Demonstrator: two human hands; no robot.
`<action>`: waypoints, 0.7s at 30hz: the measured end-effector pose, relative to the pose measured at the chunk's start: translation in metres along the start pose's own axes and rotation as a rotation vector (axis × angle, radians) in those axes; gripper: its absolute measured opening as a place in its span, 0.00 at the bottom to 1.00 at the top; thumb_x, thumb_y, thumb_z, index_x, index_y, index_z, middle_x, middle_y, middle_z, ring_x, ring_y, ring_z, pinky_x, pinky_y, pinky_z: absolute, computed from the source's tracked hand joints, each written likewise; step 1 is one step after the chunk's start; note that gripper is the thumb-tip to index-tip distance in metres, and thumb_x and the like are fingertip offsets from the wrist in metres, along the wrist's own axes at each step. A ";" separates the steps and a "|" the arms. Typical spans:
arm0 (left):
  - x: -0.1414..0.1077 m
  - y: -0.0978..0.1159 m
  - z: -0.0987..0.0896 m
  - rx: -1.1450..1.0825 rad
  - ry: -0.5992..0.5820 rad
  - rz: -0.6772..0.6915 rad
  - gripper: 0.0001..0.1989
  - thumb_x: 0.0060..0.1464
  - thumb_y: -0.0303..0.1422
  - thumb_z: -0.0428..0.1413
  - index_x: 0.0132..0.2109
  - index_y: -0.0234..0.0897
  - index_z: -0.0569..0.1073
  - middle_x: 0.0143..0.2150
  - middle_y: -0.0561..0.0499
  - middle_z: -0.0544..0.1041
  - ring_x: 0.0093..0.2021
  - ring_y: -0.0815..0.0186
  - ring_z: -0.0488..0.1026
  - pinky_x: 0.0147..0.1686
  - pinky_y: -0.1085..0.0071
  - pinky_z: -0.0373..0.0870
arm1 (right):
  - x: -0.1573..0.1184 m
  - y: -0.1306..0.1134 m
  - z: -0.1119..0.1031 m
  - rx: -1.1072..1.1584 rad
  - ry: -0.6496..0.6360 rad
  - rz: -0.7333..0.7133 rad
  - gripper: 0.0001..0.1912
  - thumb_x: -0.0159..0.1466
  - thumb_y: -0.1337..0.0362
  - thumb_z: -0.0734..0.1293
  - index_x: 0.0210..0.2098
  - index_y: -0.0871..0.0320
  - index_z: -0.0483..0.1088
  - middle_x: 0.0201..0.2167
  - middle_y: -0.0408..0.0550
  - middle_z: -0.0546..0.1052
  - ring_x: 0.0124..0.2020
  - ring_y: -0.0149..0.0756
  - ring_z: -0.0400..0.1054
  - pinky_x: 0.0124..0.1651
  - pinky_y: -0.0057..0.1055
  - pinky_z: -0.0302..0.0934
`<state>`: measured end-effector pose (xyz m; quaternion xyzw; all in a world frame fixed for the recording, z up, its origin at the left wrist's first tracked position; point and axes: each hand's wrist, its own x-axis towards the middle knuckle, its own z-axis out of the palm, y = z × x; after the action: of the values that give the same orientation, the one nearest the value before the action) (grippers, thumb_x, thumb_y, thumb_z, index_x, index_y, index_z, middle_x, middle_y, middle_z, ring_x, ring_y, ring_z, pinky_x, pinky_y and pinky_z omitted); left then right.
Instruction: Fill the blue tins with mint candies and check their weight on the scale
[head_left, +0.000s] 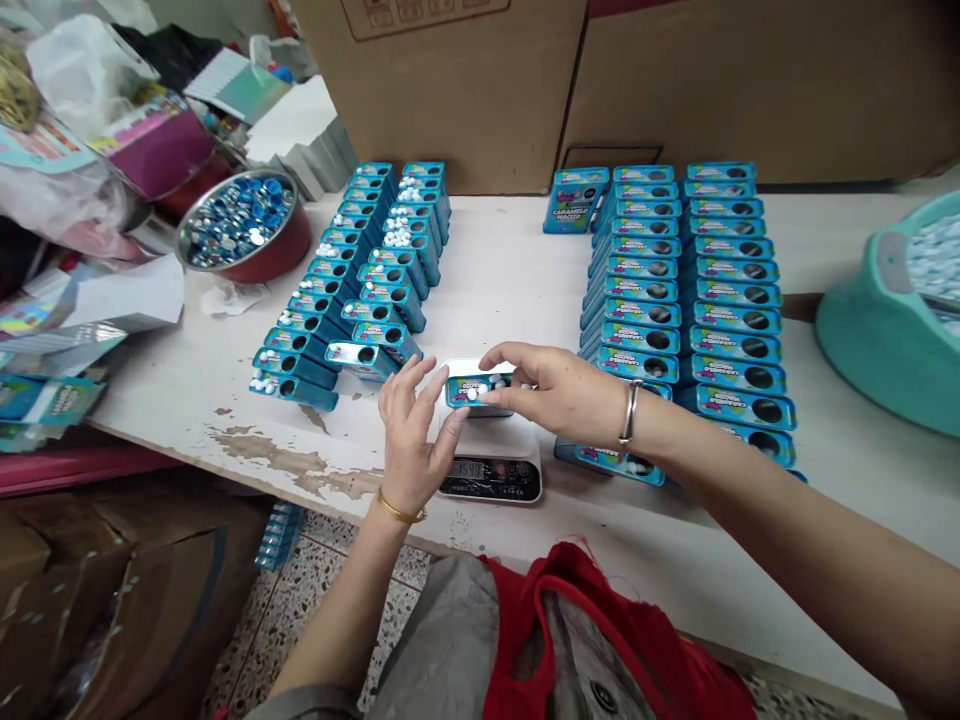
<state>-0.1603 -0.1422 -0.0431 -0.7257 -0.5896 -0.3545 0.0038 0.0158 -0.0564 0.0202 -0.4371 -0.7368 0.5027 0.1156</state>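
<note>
A small blue candy tin [466,391] stands upright on the white platform of a digital kitchen scale [491,480], a few white candies [477,392] on its top. My right hand [559,392] reaches in from the right, its thumb and forefinger closed about the tin's top at the right end; the other fingers partly hide that end. At the tin's left side is my left hand [415,430], fingers apart and holding nothing. The scale's display is lit, its digits too small to read surely.
Two rows of blue tins [307,320] with white candies on top stand left. More tins [645,290] with round open holes stand right. A red-sided bowl of blue and silver caps [240,225] sits back left, a teal tub of candies [862,310] far right. Cardboard boxes [450,90] line the back.
</note>
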 end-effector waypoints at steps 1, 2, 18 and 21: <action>-0.001 -0.001 0.000 -0.007 0.002 -0.007 0.21 0.60 0.36 0.53 0.60 0.41 0.63 0.59 0.42 0.66 0.64 0.55 0.59 0.61 0.52 0.56 | 0.000 0.000 -0.001 0.017 0.012 0.000 0.13 0.60 0.64 0.68 0.44 0.59 0.69 0.19 0.36 0.63 0.22 0.27 0.56 0.28 0.27 0.51; -0.002 -0.001 -0.001 -0.013 0.007 -0.016 0.21 0.60 0.36 0.53 0.59 0.41 0.63 0.59 0.42 0.66 0.63 0.55 0.59 0.61 0.52 0.57 | -0.001 -0.001 -0.003 0.063 0.021 0.001 0.13 0.59 0.64 0.69 0.43 0.59 0.69 0.18 0.36 0.63 0.21 0.26 0.55 0.27 0.27 0.50; -0.024 -0.009 -0.015 -0.049 0.101 -0.095 0.16 0.59 0.31 0.53 0.55 0.42 0.68 0.55 0.44 0.68 0.57 0.60 0.66 0.56 0.56 0.64 | -0.068 0.047 -0.009 0.956 0.130 0.335 0.08 0.58 0.64 0.68 0.38 0.60 0.70 0.27 0.44 0.69 0.20 0.23 0.55 0.21 0.23 0.51; -0.022 -0.005 -0.011 -0.057 0.087 -0.060 0.17 0.60 0.32 0.53 0.56 0.42 0.67 0.56 0.44 0.67 0.58 0.59 0.65 0.57 0.56 0.63 | -0.063 0.037 -0.008 0.775 0.098 0.256 0.12 0.61 0.56 0.66 0.37 0.59 0.69 0.26 0.43 0.69 0.16 0.21 0.50 0.19 0.25 0.44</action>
<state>-0.1720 -0.1645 -0.0484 -0.6915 -0.6000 -0.4024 -0.0020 0.0772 -0.0951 0.0093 -0.4727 -0.4262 0.7319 0.2432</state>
